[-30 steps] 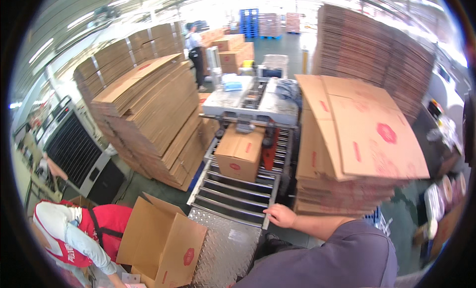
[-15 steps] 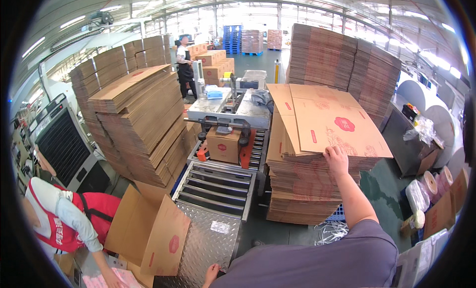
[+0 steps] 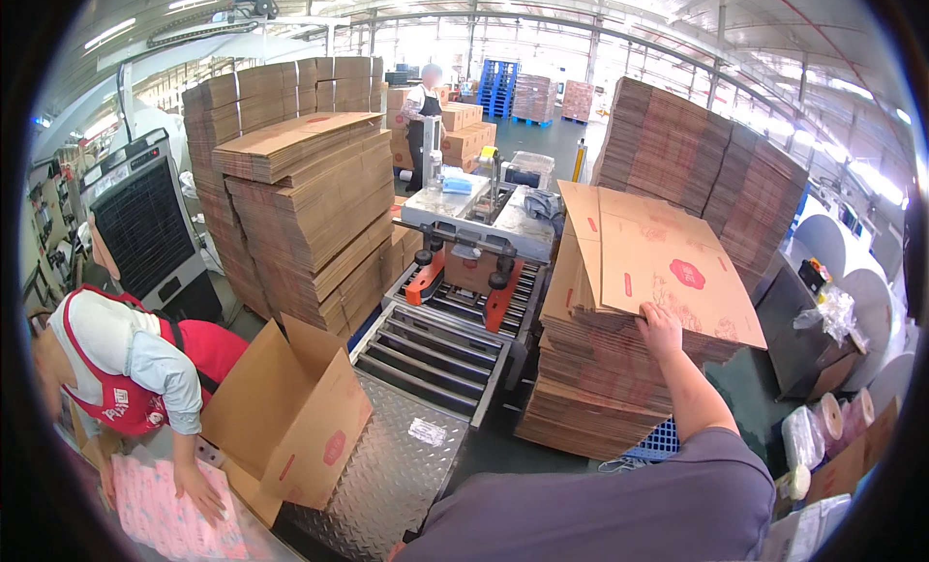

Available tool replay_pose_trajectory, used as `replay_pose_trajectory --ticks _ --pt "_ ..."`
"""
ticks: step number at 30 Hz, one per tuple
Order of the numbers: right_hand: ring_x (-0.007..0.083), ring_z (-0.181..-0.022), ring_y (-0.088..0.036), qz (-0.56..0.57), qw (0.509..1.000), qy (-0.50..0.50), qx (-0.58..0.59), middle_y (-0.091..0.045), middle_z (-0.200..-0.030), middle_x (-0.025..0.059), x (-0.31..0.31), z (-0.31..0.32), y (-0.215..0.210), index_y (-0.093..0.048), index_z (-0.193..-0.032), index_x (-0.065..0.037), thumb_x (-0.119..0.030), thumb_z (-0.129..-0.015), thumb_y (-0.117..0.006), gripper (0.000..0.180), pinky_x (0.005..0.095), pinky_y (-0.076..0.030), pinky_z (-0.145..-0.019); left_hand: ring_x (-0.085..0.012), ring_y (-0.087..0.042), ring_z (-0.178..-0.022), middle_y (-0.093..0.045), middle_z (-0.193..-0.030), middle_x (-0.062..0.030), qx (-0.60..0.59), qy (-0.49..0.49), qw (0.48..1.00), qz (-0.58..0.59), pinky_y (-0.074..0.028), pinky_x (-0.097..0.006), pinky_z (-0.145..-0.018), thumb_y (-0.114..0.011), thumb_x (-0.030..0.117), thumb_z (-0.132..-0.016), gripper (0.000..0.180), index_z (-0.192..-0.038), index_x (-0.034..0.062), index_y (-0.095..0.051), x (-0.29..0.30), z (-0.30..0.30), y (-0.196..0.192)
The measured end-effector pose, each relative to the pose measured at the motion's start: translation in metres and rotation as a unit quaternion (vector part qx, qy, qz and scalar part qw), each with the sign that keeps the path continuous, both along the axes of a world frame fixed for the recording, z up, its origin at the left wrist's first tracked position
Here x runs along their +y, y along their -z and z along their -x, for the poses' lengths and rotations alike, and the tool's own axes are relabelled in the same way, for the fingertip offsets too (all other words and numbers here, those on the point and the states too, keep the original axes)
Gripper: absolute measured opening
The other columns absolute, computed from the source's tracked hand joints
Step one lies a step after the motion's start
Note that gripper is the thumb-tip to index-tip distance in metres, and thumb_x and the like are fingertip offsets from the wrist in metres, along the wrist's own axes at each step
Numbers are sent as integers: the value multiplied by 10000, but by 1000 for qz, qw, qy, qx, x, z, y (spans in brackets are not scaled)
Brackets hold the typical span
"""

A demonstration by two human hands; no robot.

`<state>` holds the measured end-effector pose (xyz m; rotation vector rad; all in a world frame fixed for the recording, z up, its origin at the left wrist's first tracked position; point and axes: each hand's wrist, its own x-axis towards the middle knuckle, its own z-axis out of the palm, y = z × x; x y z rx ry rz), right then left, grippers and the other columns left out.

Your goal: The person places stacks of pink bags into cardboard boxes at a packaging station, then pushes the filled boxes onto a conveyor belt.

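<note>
Grip: R hand [image 3: 660, 330] closed on nr edge of flat ctn [image 3: 668, 257], top of nr R stack [image 3: 590, 383].
R forearm [image 3: 699, 402]: out fwd, angled left, fingers curled, knuckles up.
L hand [image 3: 397, 550]: mostly cut off, nr rim; grip can't tell.
Rollers [image 3: 426, 359]: left of stack.

Behind the metal plate [image 3: 392, 465], the roller conveyor [image 3: 431, 369] lies between the left carton stack [image 3: 310, 219] and right carton stack [image 3: 610, 378].
</note>
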<state>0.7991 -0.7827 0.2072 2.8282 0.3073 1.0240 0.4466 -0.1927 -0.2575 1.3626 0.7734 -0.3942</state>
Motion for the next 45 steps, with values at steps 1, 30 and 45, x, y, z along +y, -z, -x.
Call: replay_pose_trajectory --ticks 1,30,45 --pt "260 -1016 -644 6 1000 2 16 -679 -1070 87 -4 -1 -4 -596 -1191 -92 -233 -795 -728 440 397 -516 -856 -217 -616 -1033 -632 -1183 -160 -3 -4 1000 5 -498 -338 -870 -628 259 -947 415 -1235 -31 -558 -4 1 1" --pt "286 -715 -600 -422 708 -556 102 -608 -762 113 338 -96 -72 -626 -851 -24 -376 -848 -694 359 348 -480 -667 -333 -595 -1046 -635 -1018 -132 -181 -159 699 -674 -388 -492 -1051 -839 326 -698 473 -1014 66 -603 -10 96 -340" --pt "323 -1198 -547 16 620 -775 117 -612 -1256 115 372 -66 116 -660 -1095 -106 -256 -675 -748 455 502 -387 -1003 -416 -621 -1016 -550 -1212 -236 56 -14 763 -644 -498 -501 -895 -562 533 -914 567 -1094 -1 -505 3 14 -369"
